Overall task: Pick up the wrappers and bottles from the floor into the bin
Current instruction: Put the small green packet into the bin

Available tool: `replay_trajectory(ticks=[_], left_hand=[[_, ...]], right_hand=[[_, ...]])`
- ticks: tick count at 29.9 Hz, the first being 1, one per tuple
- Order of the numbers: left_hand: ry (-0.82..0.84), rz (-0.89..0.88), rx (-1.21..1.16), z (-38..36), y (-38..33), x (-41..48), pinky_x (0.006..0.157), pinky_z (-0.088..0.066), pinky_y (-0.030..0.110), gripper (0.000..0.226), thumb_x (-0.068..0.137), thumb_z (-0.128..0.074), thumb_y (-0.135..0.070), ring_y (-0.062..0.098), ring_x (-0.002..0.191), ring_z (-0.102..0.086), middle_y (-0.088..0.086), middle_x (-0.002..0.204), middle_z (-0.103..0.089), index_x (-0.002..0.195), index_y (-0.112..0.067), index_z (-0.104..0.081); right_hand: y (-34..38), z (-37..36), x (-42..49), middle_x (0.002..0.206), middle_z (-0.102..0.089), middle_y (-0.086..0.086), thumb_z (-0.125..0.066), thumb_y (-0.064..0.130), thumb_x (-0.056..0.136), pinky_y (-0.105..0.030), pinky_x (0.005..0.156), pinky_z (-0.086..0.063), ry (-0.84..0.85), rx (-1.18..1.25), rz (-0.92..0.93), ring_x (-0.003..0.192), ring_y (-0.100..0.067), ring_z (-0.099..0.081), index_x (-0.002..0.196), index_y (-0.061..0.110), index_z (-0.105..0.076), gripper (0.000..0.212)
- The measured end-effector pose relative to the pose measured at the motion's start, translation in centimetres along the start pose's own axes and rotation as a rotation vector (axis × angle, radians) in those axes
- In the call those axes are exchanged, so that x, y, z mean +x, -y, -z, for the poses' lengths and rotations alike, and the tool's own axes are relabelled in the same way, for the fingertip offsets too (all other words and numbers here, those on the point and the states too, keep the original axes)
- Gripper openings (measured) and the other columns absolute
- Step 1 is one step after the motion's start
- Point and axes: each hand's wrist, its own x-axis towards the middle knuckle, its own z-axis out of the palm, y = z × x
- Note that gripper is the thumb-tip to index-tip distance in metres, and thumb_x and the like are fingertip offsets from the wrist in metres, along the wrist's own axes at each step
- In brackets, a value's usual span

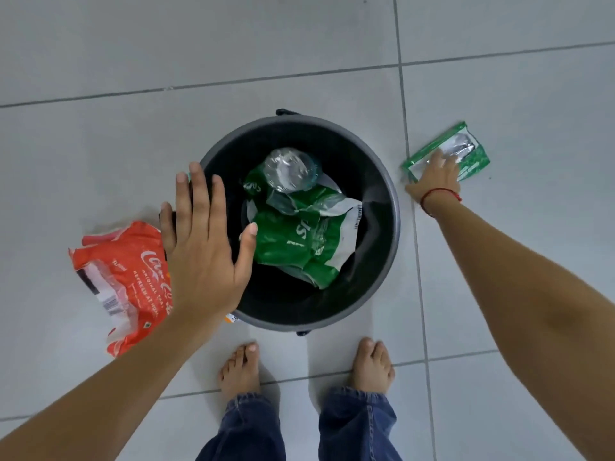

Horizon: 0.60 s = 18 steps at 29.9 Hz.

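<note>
A round grey bin point(382, 271) stands on the tiled floor in front of my bare feet. Inside it lie a green wrapper point(296, 247) and a clear crushed bottle point(291, 169). My left hand point(203, 241) hovers over the bin's left rim, fingers spread, holding nothing. A red wrapper point(123, 281) lies on the floor left of the bin, partly under my left forearm. My right hand point(436, 176) reaches down to the right of the bin and rests on a small green and silver wrapper point(466, 151) on the floor; whether the fingers grip it is unclear.
My bare feet point(241, 367) stand just below the bin, with blue jeans above them. Light grey floor tiles point(233, 44) with dark grout lines stretch all around. A small scrap point(231, 318) pokes out at the bin's lower left edge.
</note>
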Motion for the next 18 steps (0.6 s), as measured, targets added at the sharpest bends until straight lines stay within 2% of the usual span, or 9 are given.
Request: replay_trajectory(ticks=[2, 4, 7, 10, 12, 15, 18], left_hand=[[-0.010, -0.007, 0.004, -0.1, 0.0, 0.0, 0.119, -0.007, 0.046, 0.066, 0.097, -0.026, -0.048, 0.024, 0.149, -0.002, 0.012, 0.161, -0.008, 0.151, -0.011, -0.016], [-0.017, -0.013, 0.010, -0.2, 0.1, 0.0, 0.119, -0.008, 0.047, 0.066, 0.097, -0.025, -0.048, 0.024, 0.149, -0.002, 0.013, 0.161, -0.008, 0.151, -0.011, -0.015], [-0.015, -0.013, 0.026, -0.3, 0.2, 0.1, 0.119, -0.010, 0.048, 0.067, 0.097, -0.024, -0.049, 0.025, 0.149, -0.002, 0.013, 0.161, -0.009, 0.151, -0.010, -0.015], [-0.004, -0.011, 0.045, -0.2, 0.1, 0.2, 0.118, -0.011, 0.048, 0.067, 0.097, -0.023, -0.049, 0.026, 0.149, -0.003, 0.014, 0.161, -0.009, 0.151, -0.010, -0.015], [0.005, -0.005, 0.040, -0.1, -0.1, 0.2, 0.118, -0.011, 0.049, 0.067, 0.097, -0.024, -0.049, 0.026, 0.149, -0.003, 0.014, 0.161, -0.009, 0.151, -0.010, -0.016], [0.015, 0.008, 0.022, 0.1, -0.2, 0.2, 0.119, -0.010, 0.049, 0.067, 0.096, -0.025, -0.048, 0.026, 0.149, -0.004, 0.014, 0.161, -0.010, 0.151, -0.009, -0.017], [0.022, 0.001, 0.020, 0.2, -0.2, 0.3, 0.118, -0.011, 0.050, 0.067, 0.097, -0.025, -0.048, 0.027, 0.149, -0.006, 0.015, 0.161, -0.011, 0.150, -0.008, -0.019]], right_hand=[[-0.3, -0.9, 1.3, 0.154, -0.007, -0.028, -0.062, 0.031, 0.088, -0.053, 0.112, -0.028, -0.004, 0.012, -0.067, 0.141, -0.042, -0.014, 0.148, 0.004, -0.006, 0.086], [-0.1, -2.3, 1.6, 0.151, -0.014, -0.032, -0.058, 0.029, 0.090, -0.054, 0.109, -0.033, -0.045, -0.073, -0.055, 0.137, -0.045, -0.022, 0.146, 0.000, -0.010, 0.080], [0.2, -4.3, 1.1, 0.135, -0.039, -0.039, -0.048, 0.012, 0.095, -0.052, 0.092, -0.045, -0.193, -0.239, 0.087, 0.123, -0.046, -0.042, 0.140, -0.007, -0.024, 0.053], [0.3, -4.4, 0.3, 0.110, -0.059, -0.034, -0.041, -0.006, 0.092, -0.048, 0.077, -0.049, -0.217, -0.242, 0.176, 0.105, -0.043, -0.056, 0.123, -0.008, -0.044, 0.031], [0.5, -3.1, -1.0, 0.103, -0.064, -0.029, -0.040, -0.005, 0.091, -0.041, 0.070, -0.046, -0.221, -0.140, 0.163, 0.095, -0.042, -0.061, 0.114, -0.004, -0.051, 0.025], [1.7, -0.3, -4.5, 0.092, -0.065, -0.025, -0.040, 0.002, 0.093, -0.036, 0.063, -0.041, -0.368, 0.076, 0.237, 0.079, -0.039, -0.061, 0.117, 0.001, -0.052, 0.027], [2.7, 2.9, -9.8, 0.071, -0.059, -0.018, -0.042, 0.004, 0.092, -0.035, 0.059, -0.046, -0.560, 0.323, 0.392, 0.061, -0.025, -0.049, 0.119, -0.001, -0.057, 0.032]])
